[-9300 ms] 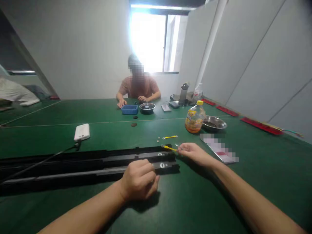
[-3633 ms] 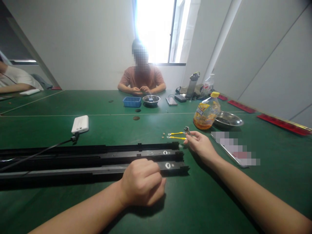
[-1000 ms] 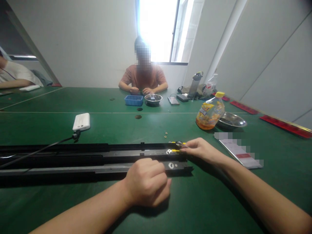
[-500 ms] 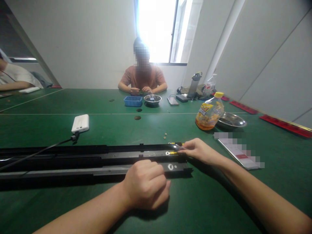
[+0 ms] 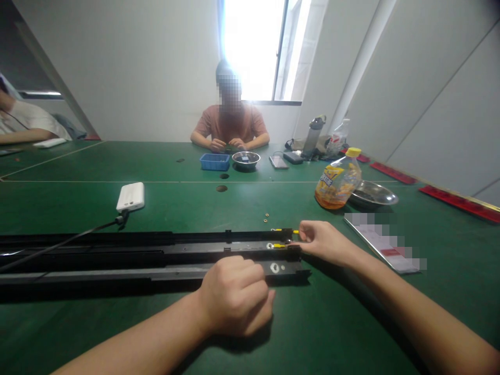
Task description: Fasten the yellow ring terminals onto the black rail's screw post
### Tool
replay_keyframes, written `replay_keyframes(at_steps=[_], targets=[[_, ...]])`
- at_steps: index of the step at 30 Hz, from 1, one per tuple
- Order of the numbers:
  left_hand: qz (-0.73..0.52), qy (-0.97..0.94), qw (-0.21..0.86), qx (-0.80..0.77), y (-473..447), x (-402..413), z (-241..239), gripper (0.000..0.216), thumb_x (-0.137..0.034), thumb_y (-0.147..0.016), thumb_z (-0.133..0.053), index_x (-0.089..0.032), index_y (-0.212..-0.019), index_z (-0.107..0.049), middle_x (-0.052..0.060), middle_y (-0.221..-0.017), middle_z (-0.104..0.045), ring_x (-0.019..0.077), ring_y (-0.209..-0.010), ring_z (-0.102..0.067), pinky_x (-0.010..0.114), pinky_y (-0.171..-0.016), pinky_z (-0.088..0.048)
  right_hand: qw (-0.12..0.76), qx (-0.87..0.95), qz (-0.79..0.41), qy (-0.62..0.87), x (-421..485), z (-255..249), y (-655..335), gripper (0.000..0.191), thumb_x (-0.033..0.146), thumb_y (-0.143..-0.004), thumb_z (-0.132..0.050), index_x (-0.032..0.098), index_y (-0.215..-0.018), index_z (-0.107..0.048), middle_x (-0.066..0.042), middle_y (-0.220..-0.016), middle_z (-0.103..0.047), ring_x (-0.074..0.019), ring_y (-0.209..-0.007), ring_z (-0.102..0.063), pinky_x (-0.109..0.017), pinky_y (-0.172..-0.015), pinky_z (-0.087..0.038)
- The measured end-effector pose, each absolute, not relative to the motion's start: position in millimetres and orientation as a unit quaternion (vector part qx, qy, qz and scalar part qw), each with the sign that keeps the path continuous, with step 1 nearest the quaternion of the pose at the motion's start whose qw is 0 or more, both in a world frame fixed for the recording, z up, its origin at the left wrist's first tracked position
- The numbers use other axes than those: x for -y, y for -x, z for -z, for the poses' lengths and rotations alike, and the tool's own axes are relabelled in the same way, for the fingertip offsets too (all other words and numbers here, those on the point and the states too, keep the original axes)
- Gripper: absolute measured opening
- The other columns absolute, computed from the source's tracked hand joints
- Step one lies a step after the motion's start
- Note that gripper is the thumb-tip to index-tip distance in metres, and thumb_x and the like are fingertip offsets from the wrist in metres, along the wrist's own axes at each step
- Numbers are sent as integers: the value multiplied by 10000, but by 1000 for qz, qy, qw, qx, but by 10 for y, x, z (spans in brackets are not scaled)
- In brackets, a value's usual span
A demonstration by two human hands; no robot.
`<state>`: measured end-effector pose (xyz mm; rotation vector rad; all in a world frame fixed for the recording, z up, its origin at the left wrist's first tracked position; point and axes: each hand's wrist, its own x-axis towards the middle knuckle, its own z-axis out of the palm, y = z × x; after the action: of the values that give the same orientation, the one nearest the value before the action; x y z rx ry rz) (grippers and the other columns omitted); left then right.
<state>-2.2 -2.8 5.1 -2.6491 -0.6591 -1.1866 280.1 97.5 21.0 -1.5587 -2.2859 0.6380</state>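
Observation:
Long black metal rails (image 5: 156,258) lie side by side across the green table (image 5: 273,323) in front of me. My left hand (image 5: 234,297) is a closed fist resting against the nearest rail's front edge; what it holds, if anything, is hidden. My right hand (image 5: 322,240) pinches at the rails' right end, fingers together on short yellow wires with ring terminals (image 5: 282,238) that lie on the rail tops. A small washer (image 5: 266,214) lies on the table just beyond the rails.
A white power bank (image 5: 131,196) with a black cable lies at left. A juice bottle (image 5: 336,179), a steel bowl (image 5: 373,194) and a flat card (image 5: 385,241) sit to the right. Across the table a person works beside a blue tray (image 5: 214,161) and a bowl (image 5: 246,158).
My right hand brought the yellow wires from the table onto the rail ends and now pinches there, slightly further right. My left fist has stayed at the rail.

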Motion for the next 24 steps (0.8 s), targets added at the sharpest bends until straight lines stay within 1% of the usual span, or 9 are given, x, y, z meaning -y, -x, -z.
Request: replay_keyframes(at_steps=[4, 8, 11, 14, 16, 21, 24], targets=[[396, 888, 79, 222, 17, 28, -57, 308, -177, -918, -637, -198, -634, -521, -3, -640, -523, 143, -564, -386, 353, -537, -281, 171, 792, -247, 531, -967, -204, -2829, 360, 523, -832, -770, 203, -801, -609, 9, -740, -615, -177, -691, -522, -281, -596, -350], [400, 887, 82, 218, 20, 25, -61, 317, -183, -928, -618, -204, -630, -513, -6, -635, -514, 145, -554, -384, 356, -528, -280, 170, 781, -335, 499, -931, -275, -2878, 338, 514, -874, -732, 176, -875, -743, -23, -784, -682, -194, -719, -564, -294, -635, -401], [400, 886, 86, 218, 23, 23, -65, 317, -188, -924, -619, -206, -627, -509, -9, -630, -498, 147, -552, -376, 360, -522, -278, 162, 769, -383, 486, -905, -340, -2920, 373, 537, -854, -751, 172, -907, -805, -36, -785, -718, -216, -721, -600, -310, -652, -441], [401, 885, 88, 219, 24, 23, -66, 313, -191, -919, -623, -209, -629, -507, -9, -632, -497, 149, -556, -370, 362, -520, -279, 164, 758, -392, 495, -895, -365, -2933, 408, 562, -811, -787, 173, -925, -834, -41, -792, -738, -242, -753, -629, -324, -677, -472], [402, 885, 88, 219, 24, 23, -65, 314, -190, -920, -624, -209, -629, -506, -9, -634, -499, 149, -558, -369, 362, -521, -281, 168, 754, -393, 499, -897, -353, -2926, 420, 571, -807, -786, 172, -929, -839, -40, -812, -745, -251, -781, -637, -328, -701, -483], [399, 887, 85, 218, 23, 24, -64, 311, -183, -912, -637, -204, -628, -510, -8, -634, -503, 146, -561, -367, 360, -529, -284, 172, 764, -390, 484, -907, -284, -2928, 416, 544, -874, -730, 149, -962, -828, -48, -893, -755, -246, -826, -635, -328, -746, -478], [399, 887, 85, 218, 23, 26, -67, 312, -181, -912, -635, -203, -627, -511, -7, -634, -502, 145, -561, -367, 359, -528, -282, 181, 765, -384, 484, -900, -251, -2945, 402, 534, -877, -732, 154, -964, -829, -49, -896, -755, -247, -822, -641, -331, -747, -487]])
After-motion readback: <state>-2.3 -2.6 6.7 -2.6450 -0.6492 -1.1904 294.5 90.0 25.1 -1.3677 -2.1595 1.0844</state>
